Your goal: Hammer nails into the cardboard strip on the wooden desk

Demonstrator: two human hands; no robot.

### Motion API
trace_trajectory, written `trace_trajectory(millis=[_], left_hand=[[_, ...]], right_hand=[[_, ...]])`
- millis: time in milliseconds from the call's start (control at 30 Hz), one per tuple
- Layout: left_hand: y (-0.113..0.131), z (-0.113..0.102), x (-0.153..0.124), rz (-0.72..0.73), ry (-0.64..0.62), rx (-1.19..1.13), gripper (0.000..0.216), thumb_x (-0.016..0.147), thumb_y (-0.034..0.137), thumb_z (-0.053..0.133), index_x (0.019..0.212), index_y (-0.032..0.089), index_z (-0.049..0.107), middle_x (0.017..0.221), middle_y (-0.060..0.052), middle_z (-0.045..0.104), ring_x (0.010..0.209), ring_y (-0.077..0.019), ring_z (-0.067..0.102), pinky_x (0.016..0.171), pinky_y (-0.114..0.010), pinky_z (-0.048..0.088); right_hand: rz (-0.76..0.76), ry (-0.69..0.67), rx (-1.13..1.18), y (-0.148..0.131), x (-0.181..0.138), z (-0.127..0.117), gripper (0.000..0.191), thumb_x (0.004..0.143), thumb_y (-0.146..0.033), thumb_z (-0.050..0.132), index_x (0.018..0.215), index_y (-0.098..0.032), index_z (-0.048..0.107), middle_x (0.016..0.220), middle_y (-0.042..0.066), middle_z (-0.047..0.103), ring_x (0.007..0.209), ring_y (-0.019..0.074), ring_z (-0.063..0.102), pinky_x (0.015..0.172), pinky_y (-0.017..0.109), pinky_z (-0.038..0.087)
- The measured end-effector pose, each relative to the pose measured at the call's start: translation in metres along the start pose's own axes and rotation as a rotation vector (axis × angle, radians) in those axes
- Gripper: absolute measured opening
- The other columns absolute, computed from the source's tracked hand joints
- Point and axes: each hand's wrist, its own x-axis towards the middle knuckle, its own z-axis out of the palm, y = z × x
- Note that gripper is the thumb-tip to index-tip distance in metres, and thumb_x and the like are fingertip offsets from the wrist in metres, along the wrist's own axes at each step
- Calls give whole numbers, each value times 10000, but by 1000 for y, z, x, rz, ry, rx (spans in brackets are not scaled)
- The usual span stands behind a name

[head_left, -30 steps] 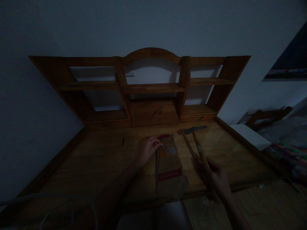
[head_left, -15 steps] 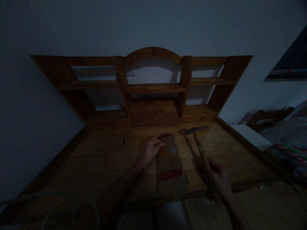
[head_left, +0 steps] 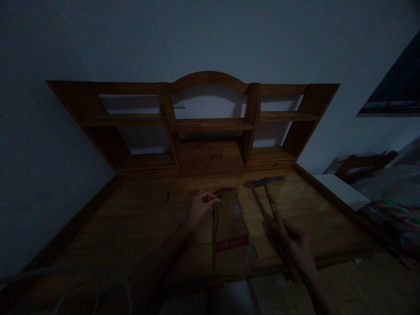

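Note:
My right hand (head_left: 297,245) is wrapped round the wooden handle of a hammer (head_left: 274,209). The hammer's dark metal head points away from me, raised a little over the desk, and its shadow falls to the left. At the upper left edge of a torn piece of cardboard (head_left: 231,223), my left hand (head_left: 201,205) has thumb and fingertips pinched together. Whatever sits in that pinch is too small and dark to make out. The cardboard lies flat, with red printed bands, many small holes or dots and a ragged fringe at its near right corner.
A wooden shelf unit (head_left: 210,124) stands along the back of the wooden desk (head_left: 141,218). On the left lies a small dark thin object (head_left: 168,197). A white box-like surface (head_left: 341,190) and a chair (head_left: 367,164) are at the right. Pale cables (head_left: 95,280) cross the lower left.
My left hand has shifted slightly left over the cardboard, still pinched. The hammer stays in my right hand, nearly in place. The whole view has tilted slightly.

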Motion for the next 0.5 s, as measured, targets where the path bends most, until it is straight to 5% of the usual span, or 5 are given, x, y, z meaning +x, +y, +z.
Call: trace_trajectory(millis=[167,300,500], left_hand=[[4,-6,0,65,-40,-6,253,889,381,573,900,191,739,797,-36,644,713,-147,573,633,-246,438],[8,-5,-2,143,-188,41,296,938,325,487,1130,226,689,909,-47,643,782,-149,590,678,-245,456],[8,-12,-2,116,-185,4,307,969,244,366,1120,236,634,1075,-47,629,1026,-184,569,921,-311,431]], right_hand=[[-10,-17,-53,-2,0,-3,536,797,-521,642,1176,-145,694,938,78,757,898,308,685,586,268,519],[-24,-13,-34,5,2,-3,514,814,-509,635,1177,-150,694,963,83,753,969,318,671,657,286,535],[-23,-24,-36,8,2,-3,551,808,-514,639,1198,-127,683,909,87,755,872,307,689,576,267,522]])
